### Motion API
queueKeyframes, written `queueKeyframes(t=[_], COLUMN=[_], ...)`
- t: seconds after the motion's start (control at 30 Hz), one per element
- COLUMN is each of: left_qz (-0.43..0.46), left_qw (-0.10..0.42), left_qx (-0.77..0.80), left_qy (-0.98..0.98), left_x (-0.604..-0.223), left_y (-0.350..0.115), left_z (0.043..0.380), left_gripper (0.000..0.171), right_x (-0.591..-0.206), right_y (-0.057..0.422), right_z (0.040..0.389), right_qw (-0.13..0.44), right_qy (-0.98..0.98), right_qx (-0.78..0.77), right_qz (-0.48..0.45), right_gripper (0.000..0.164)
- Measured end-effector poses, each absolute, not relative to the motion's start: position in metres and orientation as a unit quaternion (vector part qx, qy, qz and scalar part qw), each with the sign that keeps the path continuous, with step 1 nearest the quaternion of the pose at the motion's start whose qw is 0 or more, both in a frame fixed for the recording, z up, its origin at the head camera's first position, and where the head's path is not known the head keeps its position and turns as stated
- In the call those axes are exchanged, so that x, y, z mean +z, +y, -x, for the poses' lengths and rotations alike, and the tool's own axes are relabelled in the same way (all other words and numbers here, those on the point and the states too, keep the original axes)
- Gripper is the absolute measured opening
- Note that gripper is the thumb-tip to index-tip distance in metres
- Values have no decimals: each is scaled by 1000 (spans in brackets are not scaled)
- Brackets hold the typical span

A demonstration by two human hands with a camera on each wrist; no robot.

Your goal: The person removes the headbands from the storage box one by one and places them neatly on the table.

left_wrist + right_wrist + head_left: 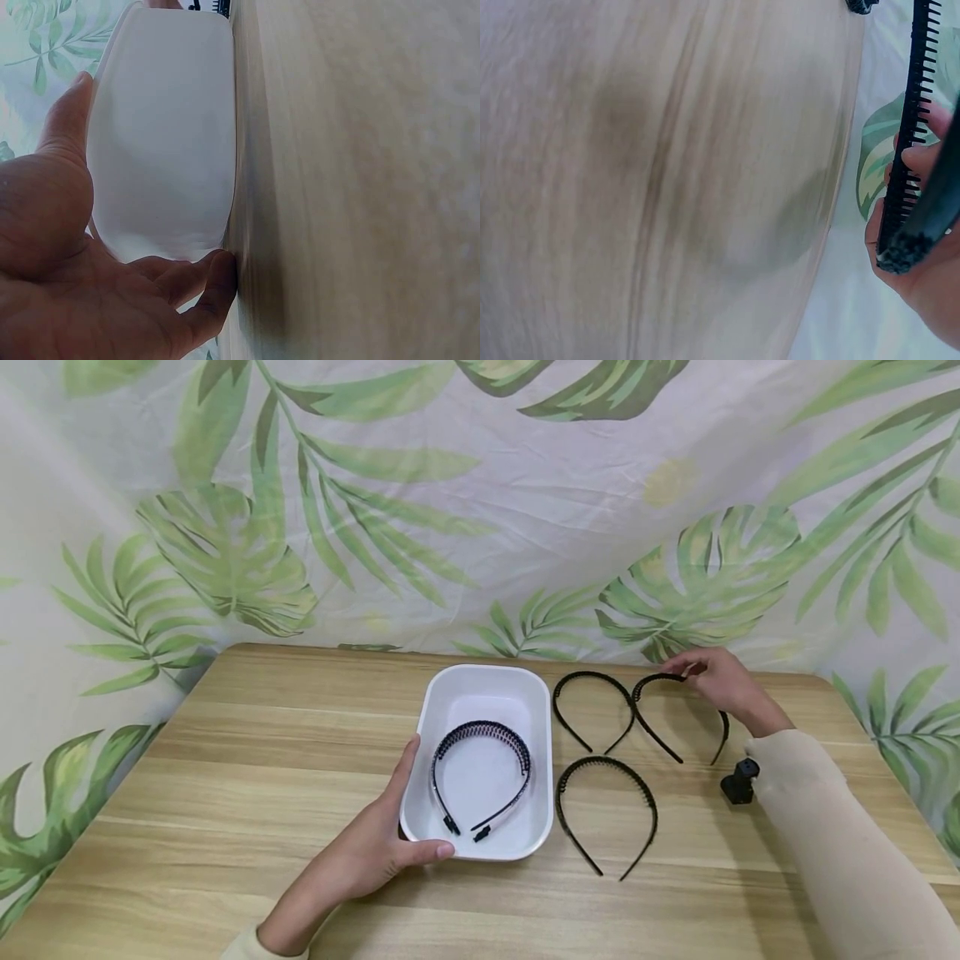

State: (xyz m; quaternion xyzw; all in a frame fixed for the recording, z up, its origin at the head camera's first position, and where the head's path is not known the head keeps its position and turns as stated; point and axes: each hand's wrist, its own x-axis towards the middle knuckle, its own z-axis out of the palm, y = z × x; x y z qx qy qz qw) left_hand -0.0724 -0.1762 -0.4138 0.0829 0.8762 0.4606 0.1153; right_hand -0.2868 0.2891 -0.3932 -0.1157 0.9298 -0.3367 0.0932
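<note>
Black headband [909, 112], with comb teeth along its inner edge, is at the right rear of the table [225, 777], pinched at its top between the thumb and fingers of the right hand [716, 678]. Whether its tips touch the wood, I cannot tell. Its left side meets or overlaps the second headband [590, 675], which lies beside the white tray [483, 793]. Nearer the person lies the third headband [606, 760], its 2 tips pointing towards the front.

Left hand [375, 843] is spread wide around the near left corner of the tray and has hold of it, thumb along the near rim, 1 finger up the left side, other fingers bent at the base. Inside the tray rest the nested headbands [483, 727], with small black pieces at their 2 lower ends; their count is hard to tell.

Under the beige right sleeve [847, 827] sits a black block [740, 782], too small to read for markings. Behind everything hangs a leaf-print cloth [390, 560].
</note>
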Motion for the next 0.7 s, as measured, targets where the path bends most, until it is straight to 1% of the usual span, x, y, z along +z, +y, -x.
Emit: queueKeyframes(t=[0.1, 0.43, 0.7], left_qz=[-84, -86, -87], left_qw=[115, 114, 113], left_qx=[462, 468, 470], left_qy=[876, 872, 871], left_x=[-414, -414, -414], left_y=[-176, -176, -176], left_z=[73, 73, 73], left_gripper=[131, 132, 132], right_x=[-395, -399, -402], right_y=[292, 295, 295], right_z=[288, 291, 293], right_qw=[96, 109, 103], right_qy=[930, 927, 929], right_qx=[-337, -344, -340], right_qz=[115, 103, 107], right_gripper=[49, 44, 43])
